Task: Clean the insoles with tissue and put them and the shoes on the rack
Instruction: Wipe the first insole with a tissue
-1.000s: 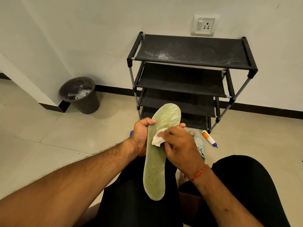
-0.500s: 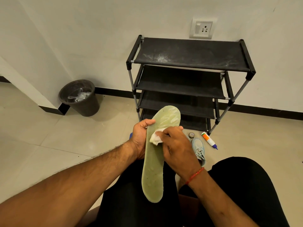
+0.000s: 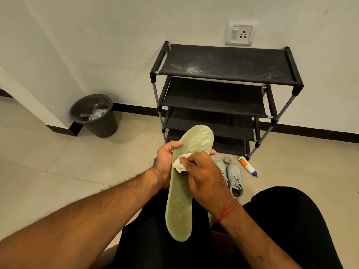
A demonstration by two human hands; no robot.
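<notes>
A pale green insole stands lengthwise over my lap, toe end up. My left hand grips its left edge, thumb over the front and fingertips showing past the right edge. My right hand pinches a crumpled white tissue against the insole's middle. Two light blue shoes sit side by side on the floor behind my right hand, partly hidden by it. The black rack with several fabric shelves stands against the wall beyond them, its shelves bare.
A dark waste bin holding clear plastic sits at the left by the wall corner. A white tube with an orange label and a small round tin lie on the tiles by the rack's foot. My black-clad knees fill the bottom.
The view has tilted down a little, so the two shoes show more. My right hand with the tissue has shifted slightly along the insole; my left hand's grip is unchanged.
</notes>
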